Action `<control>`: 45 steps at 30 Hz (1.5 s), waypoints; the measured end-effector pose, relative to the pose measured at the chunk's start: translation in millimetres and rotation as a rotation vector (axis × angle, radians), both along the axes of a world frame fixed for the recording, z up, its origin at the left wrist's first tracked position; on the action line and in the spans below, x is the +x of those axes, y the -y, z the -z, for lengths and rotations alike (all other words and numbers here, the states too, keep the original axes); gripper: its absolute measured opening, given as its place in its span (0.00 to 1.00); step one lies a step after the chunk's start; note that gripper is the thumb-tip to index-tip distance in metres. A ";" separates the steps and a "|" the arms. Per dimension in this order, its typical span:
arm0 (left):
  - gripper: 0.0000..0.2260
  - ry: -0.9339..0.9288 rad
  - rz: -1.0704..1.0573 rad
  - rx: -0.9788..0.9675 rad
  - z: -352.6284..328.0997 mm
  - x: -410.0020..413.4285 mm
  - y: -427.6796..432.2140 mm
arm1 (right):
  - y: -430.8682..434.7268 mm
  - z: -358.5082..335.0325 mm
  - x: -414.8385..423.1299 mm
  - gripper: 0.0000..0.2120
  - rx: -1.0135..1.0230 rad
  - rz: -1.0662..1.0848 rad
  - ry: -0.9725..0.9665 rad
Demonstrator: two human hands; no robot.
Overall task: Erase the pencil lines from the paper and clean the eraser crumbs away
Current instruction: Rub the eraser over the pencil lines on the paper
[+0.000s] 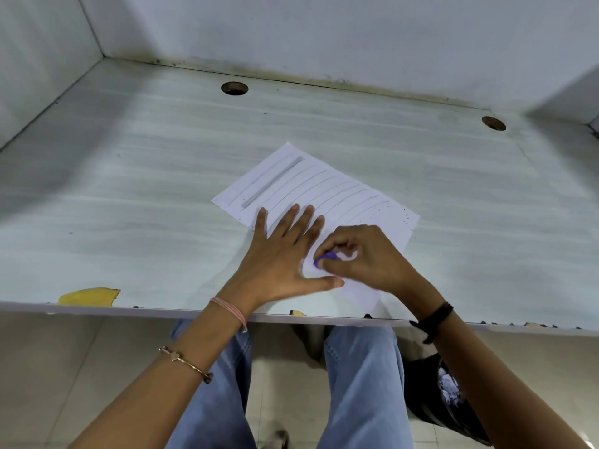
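Paper [327,189]: lies angled on desk [155,196], pinned flat by spread left hand [282,254]. Purple eraser [325,257]: pinched in right hand [368,259], at near corner. Best rubbed in short strokes away from pinning fingers.

White paper [327,192] lies angled on pale desk [146,196], near front edge. Left hand [285,254] flat on paper, fingers spread, thumb out toward right. Right hand [366,257] pinches purple eraser [325,257] against paper, just beside left thumb and index. Pencil lines [337,189] run across upper sheet; thicker grey band [272,183] near its far left edge. Dark crumbs [400,215] scattered at paper's right side. Two round holes [234,88] at desk back. Yellow chipped patch [89,296] on front edge. Blue jeans [359,377] below desk.
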State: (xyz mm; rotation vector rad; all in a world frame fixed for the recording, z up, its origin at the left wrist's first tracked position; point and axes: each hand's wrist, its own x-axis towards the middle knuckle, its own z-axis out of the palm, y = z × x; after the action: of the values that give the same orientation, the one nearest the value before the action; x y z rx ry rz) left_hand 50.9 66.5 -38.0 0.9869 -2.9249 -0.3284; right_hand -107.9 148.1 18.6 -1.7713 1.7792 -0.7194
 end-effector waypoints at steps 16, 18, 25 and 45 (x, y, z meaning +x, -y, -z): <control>0.49 -0.005 -0.001 0.006 -0.1 0.4 0.0 | 8.1 -7.9 -8.5 0.04 -0.018 0.038 -0.056; 0.49 0.010 0.007 -0.006 -0.3 -0.4 0.7 | 1.4 -9.0 3.7 0.03 0.078 -0.086 -0.054; 0.48 -0.002 -0.004 0.010 -3.6 0.4 -2.0 | 11.8 -6.0 -19.4 0.04 -0.026 0.119 -0.046; 0.45 -0.028 -0.001 0.025 -1.2 0.3 -1.4 | 5.9 0.7 -12.2 0.02 -0.008 0.108 -0.048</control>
State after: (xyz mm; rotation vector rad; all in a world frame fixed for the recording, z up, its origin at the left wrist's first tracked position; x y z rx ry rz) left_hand 51.2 67.9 -36.8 0.9787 -2.9023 -0.3764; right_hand -120.1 142.2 17.9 -1.7221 1.9187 -0.7338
